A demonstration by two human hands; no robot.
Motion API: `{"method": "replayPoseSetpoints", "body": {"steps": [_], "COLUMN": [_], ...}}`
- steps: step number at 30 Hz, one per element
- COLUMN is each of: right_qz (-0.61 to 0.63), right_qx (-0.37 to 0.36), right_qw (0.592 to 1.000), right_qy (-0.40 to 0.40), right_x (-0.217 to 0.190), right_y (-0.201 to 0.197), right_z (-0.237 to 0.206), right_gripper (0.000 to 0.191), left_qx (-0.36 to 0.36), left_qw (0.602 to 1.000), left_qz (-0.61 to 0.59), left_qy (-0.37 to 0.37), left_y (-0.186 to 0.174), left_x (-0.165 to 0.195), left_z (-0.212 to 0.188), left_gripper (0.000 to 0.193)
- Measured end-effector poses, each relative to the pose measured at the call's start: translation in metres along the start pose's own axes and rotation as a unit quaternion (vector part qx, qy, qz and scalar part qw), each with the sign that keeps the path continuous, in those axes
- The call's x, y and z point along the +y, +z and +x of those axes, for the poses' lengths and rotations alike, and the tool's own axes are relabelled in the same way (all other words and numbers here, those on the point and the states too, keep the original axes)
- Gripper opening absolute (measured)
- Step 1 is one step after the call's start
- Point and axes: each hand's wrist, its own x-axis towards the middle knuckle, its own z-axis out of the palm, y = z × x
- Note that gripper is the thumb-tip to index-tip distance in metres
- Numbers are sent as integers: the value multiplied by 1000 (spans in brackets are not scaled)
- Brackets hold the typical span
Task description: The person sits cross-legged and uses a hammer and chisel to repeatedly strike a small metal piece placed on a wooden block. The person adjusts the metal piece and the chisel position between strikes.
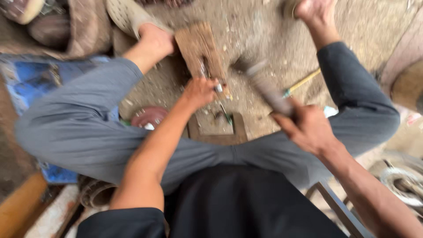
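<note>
My left hand (199,91) pinches a small metal piece (217,87) against a worn wooden block (197,46) on the dusty ground between my feet. My right hand (307,128) grips the handle of a hammer (263,83), which is blurred with motion; its head hangs just right of the block. I sit low with my knees spread in grey trousers. My left foot (152,40) touches the block's left side, and my right foot (315,11) is at the top right.
A small wooden frame (216,131) lies close to me, under the hands. A yellow-handled tool (302,82) rests on the ground to the right. A reddish round object (150,116) and blue sheeting (31,79) are on the left, coiled wire (403,180) at right.
</note>
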Motion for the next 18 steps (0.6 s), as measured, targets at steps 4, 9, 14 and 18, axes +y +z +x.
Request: {"method": "replayPoseSetpoints", "body": {"steps": [4,9,14,18], "right_qz": [-227,120,-139,122], "right_qx": [-114,-38,-76,-39], "right_qw": [967,992,987,991], "right_qy": [20,-17,25,22], "right_x": [7,-16,-28,-26], "right_y": [17,20,20,7], "right_z": [-1,-1,-1,-1], "right_gripper": [38,37,43,41], "left_qx": [-57,7,46,44], "left_qw": [985,996,997,999], "left_qz": [-163,-51,-24,-3], "left_qy": [-26,-67,-51,28], "left_y": [10,-4,-21,-15], "left_x": [0,14,22,14], "left_z": [-9,-7,-7,-1], "left_gripper": [47,44,32,28]}}
